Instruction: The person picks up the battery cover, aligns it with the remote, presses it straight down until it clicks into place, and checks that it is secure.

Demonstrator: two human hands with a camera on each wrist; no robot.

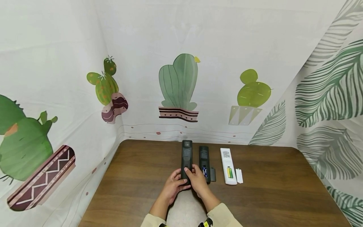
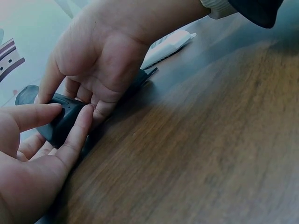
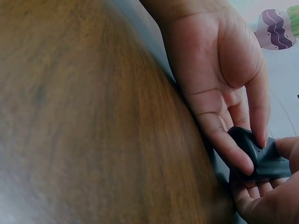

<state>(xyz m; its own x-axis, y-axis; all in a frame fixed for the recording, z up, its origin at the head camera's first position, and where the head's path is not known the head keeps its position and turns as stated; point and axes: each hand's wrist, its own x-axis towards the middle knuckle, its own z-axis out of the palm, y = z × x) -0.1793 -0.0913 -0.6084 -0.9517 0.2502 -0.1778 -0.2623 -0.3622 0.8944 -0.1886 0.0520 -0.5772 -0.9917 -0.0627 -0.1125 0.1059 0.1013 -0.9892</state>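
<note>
A black remote control [image 1: 187,154] lies back side up between both hands near the middle of the table. The left hand [image 1: 171,186] grips its lower end, thumb on the back and fingers around the side and near end. From the other side the right hand [image 1: 197,180] holds it, with its thumb pressed on the battery cover area. In the left wrist view, both hands' fingertips meet around the dark end of the remote [image 2: 67,114]. The right wrist view shows this same end [image 3: 252,149]; its cover looks closed there.
To the right lies a second black remote [image 1: 204,157] with blue batteries [image 1: 204,171] showing and its cover [image 1: 213,174] beside it. Farther right is a white remote [image 1: 226,157] with yellow-green batteries [image 1: 229,172], its white cover [image 1: 239,176] alongside. A cactus-print cloth [image 1: 141,94] hangs behind the wooden table [image 1: 136,170].
</note>
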